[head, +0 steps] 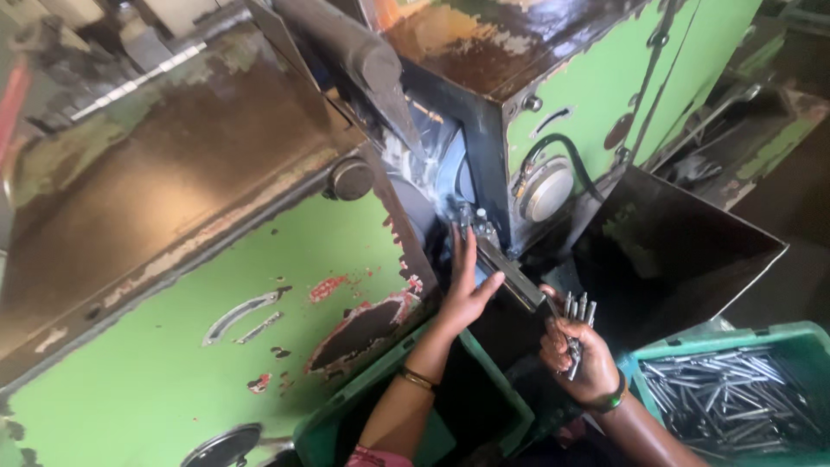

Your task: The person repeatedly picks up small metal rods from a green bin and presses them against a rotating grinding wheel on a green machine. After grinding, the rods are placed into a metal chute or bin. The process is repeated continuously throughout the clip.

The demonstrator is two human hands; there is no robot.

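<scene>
A large green machine (173, 346) with chipped paint and a dark, oily top fills the left and middle of the view; a second green housing (596, 86) with a round metal fitting and a black cable stands behind it on the right, and a dark gap with a wet grey wheel (445, 182) runs between them. A black metal chute (683, 242) slopes down at the right. Below it, at the lower right, a teal plastic crate (778, 337) holds a heap of slim silver metal rods (735, 398); another green crate (380, 398), dark inside, sits at the bottom centre. A narrow metal guide rail (510, 275) slants out of the gap. The left hand (467, 290), a thin bangle on its wrist, reaches up into the gap with fingers straight and close together and the thumb spread wide, its fingertips (463, 235) at the top of the rail near the wheel; whether it pinches anything there cannot be told. The right hand (579, 355), with a green band at the wrist, is just below and right of the rail, fingers curled tightly round a small bundle of rods (577, 324), their tips standing up above the fist
</scene>
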